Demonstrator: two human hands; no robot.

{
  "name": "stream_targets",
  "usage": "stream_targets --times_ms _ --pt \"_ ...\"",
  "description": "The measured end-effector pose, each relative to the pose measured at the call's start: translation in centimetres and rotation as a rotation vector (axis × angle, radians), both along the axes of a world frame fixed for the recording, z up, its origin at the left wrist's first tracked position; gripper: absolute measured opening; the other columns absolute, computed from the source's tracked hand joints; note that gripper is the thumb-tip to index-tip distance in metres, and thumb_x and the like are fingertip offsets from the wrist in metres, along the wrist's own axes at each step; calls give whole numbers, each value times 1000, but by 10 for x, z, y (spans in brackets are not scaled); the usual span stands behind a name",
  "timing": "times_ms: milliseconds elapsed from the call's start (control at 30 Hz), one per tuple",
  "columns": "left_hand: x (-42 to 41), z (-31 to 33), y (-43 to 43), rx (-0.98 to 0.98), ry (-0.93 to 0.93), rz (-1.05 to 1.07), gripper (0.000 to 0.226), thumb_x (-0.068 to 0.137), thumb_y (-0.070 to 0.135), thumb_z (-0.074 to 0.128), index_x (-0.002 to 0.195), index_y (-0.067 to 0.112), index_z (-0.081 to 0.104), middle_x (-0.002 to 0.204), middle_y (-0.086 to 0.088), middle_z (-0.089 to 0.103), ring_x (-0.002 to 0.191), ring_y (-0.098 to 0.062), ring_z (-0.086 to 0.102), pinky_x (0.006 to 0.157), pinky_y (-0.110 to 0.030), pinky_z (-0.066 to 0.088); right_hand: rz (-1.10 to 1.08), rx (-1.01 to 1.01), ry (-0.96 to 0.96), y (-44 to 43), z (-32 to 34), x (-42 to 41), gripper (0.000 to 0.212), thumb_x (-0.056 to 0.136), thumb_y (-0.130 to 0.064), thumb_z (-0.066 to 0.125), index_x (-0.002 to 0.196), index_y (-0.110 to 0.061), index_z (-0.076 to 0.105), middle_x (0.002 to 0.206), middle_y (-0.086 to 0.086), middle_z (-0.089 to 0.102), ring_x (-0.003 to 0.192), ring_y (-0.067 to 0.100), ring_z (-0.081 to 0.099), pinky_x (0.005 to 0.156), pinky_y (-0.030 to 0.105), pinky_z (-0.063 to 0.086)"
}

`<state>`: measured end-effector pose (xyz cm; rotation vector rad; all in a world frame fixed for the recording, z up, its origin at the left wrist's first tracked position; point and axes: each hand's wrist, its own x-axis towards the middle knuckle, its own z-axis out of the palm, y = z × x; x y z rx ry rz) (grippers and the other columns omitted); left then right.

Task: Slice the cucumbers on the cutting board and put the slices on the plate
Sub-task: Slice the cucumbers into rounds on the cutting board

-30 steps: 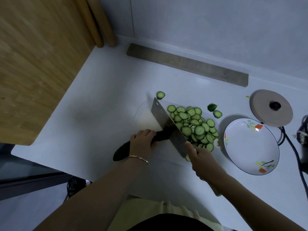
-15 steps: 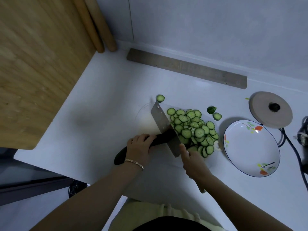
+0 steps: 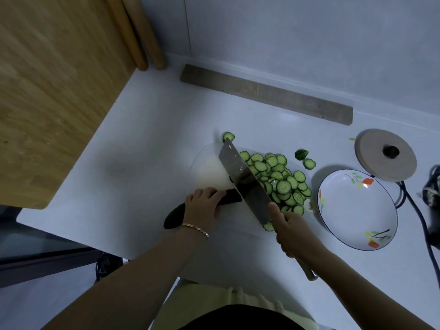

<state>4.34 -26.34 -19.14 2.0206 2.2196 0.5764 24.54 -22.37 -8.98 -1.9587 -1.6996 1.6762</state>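
Dark cucumber under curled left fingers; right fingers grip cleaver.

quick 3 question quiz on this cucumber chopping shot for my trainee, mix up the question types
1. Fill the blank: the left hand holds down the dark uncut ___ next to the blade.
2. Multiple choice: the knife is gripped by A) the left hand, B) the right hand, C) both hands.
3. Yes or no: do any of the slices lie on the plate yet?

Key: 1 cucumber; 2 B; 3 no.
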Motion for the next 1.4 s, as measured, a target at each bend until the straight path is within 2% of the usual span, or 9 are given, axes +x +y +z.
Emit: stream_targets --times_ms 133,233,433,567,667,767,1033,1233,1400 --pt "0 1 0 32 -13 -11 35 70 27 42 92 25 69 82 0 69 71 -24 63 61 -33 49 45 44 -43 -2 -4 -1 54 93 -54 36 56 -16 31 48 3 33 42 19 32 50 27 31" --pt "0 3 0 40 -16 -30 30 71 27 43 98 29 56 82 1 69 68 -23 65 57 -33 50 61 69 -65 -4 -5 -1 55 94 -53 36 53 -16 32 48 1 34 44 16 32 52 27 27" --pt "3 1 -1 58 -12 -8 35 71 25 43 91 22 71 84 -1 69 79 -21 56 60 -35 50 173 172 -191 -12 -13 -17 58 97 -47 33 52 -11 32 49 1 32 47 15 35 50 30 26" --pt "1 2 -2 11 3 -18 39 71 24 41 93 22 73 86 -2 70 72 -24 66 60 -35 51 107 159 -148 -19 -28 -18 56 97 -45 35 52 -12 36 48 -1 34 46 15 35 52 31 28" --pt "0 3 -2 -20 2 -19 41 71 28 41 96 22 72 89 -5 69 73 -27 67 62 -39 51 -67 6 -16 -16 -34 -13 54 94 -53 35 58 -13 37 45 -2 36 39 15 35 46 26 32" --pt "-1 5 -3 10 -25 -20 43 70 26 39 97 20 72 88 -9 67 73 -29 66 66 -43 51 -126 -111 65 -11 -25 -9 52 93 -55 36 61 -14 36 43 -3 32 36 13 29 39 19 26" --pt "1 3 -4 85 -48 -28 40 70 20 40 94 18 71 83 -8 66 71 -29 64 62 -39 50 15 56 -19 -4 -12 1 55 91 -57 36 53 -18 29 39 -7 34 37 13 32 49 25 27" --pt "0 -2 -2 100 -80 -23 34 71 23 41 104 28 48 84 -7 66 83 -18 42 63 -34 49 77 60 -66 -4 -14 -3 54 93 -56 35 54 -19 27 48 0 31 43 15 30 50 27 24" --pt "1 -5 -1 81 -71 -30 35 72 22 43 99 22 65 85 -8 65 83 -23 49 63 -37 50 106 51 -80 -3 -20 -12 55 94 -54 33 56 -15 31 51 4 34 44 16 31 51 28 27"
